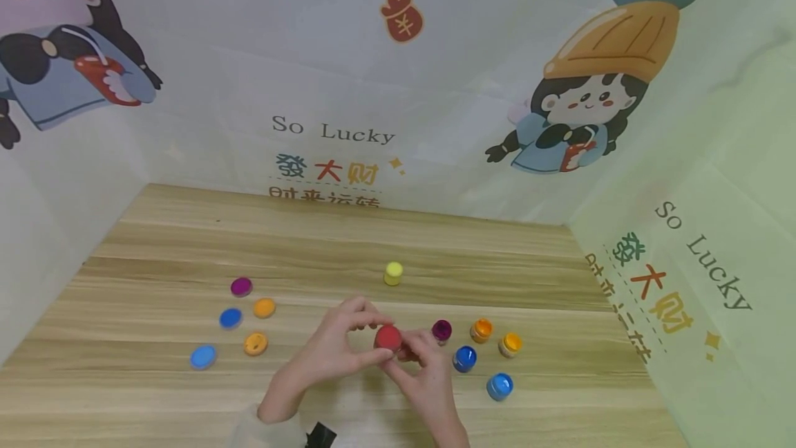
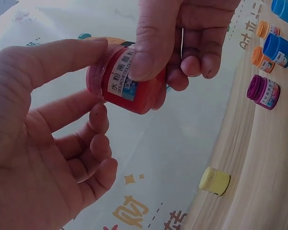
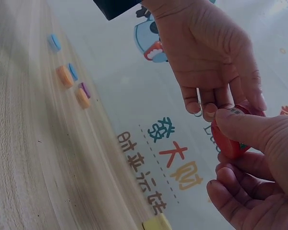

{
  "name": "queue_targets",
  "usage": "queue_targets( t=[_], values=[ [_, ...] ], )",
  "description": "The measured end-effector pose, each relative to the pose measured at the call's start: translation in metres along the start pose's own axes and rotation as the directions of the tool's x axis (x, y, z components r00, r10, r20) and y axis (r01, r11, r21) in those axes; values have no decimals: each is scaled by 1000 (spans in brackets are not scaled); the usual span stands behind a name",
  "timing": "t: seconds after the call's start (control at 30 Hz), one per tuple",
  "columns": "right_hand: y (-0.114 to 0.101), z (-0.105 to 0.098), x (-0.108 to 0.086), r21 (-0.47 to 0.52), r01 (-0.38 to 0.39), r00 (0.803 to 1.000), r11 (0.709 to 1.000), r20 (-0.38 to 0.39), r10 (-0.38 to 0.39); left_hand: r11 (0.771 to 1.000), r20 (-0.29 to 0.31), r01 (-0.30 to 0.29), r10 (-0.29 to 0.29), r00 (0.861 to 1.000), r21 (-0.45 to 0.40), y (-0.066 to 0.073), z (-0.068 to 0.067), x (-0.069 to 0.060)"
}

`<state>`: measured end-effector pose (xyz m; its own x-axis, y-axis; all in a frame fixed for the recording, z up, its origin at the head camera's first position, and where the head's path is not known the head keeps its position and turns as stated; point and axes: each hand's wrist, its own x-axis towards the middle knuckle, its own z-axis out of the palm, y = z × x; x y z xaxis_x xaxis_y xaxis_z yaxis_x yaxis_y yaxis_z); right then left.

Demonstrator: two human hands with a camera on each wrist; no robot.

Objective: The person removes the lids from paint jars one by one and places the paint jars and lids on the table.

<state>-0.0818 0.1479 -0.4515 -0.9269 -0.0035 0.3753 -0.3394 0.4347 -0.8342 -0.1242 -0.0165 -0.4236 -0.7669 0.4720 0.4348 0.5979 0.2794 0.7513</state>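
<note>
A red paint jar [image 2: 129, 86] with a white label is held between both hands above the table's near middle. The left hand [image 1: 338, 344] pinches its red lid [image 1: 388, 337] between thumb and forefinger. On the other end, the right hand [image 1: 425, 372] grips the jar body with thumb and fingers; in the left wrist view the right thumb lies over the label. In the right wrist view the lid end is partly covered by the left fingers. Whether the lid is still threaded tight cannot be seen. Beyond the hands stands a yellow paint jar [image 1: 393, 274] with its lid on.
Right of the hands stand lidless jars: purple [image 1: 441, 331], dark blue [image 1: 464, 359], light blue [image 1: 500, 386], and two orange ones [image 1: 481, 330]. To the left lie loose lids, among them purple [image 1: 241, 287], blue [image 1: 230, 318] and orange [image 1: 264, 308]. Printed cloth walls surround the wooden table [image 1: 205, 234].
</note>
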Motion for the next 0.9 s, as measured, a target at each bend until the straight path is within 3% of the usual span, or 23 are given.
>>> queue_targets(
  t=[0.17,0.43,0.77,0.9],
  values=[
    [-1,-1,-1,24,-10,1000,1000,18,9,1000,12,-21,21,1000,-7,-1,-1,-1],
    [-4,-4,1,84,-26,1000,996,15,25,996,-34,-87,86,996,-11,-4,2,-2],
    [-6,-3,3,96,14,1000,995,-10,-13,977,-121,-209,204,972,-33,-10,7,-1],
    [-5,0,3,111,41,999,993,-28,-38,977,-176,-211,201,964,-42,-10,10,-1]
  ],
)
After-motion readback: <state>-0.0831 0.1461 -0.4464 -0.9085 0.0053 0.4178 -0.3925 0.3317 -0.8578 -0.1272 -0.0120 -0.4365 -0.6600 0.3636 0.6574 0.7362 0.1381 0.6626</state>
